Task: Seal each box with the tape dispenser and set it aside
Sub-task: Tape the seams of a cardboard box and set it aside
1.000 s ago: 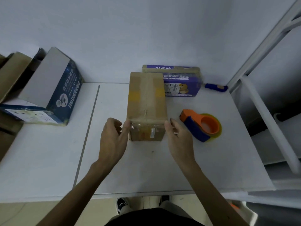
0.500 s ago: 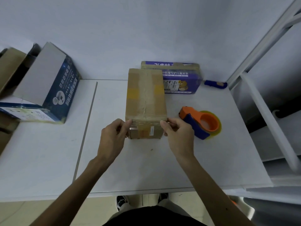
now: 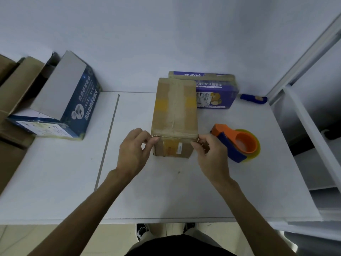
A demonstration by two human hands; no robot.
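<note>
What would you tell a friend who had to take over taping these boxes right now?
Left hand pinches the brown box at its near left corner. Right hand pinches its near right corner. A tape strip seems to run between them.
Tape dispenser lies on the table, right of the box; no hand holds it.
Done: brown box looks taped along its top.
Left: press the strip flat and set this box aside. Then the dark blue box at the left, which looks open. The purple box behind looks closed.
</note>
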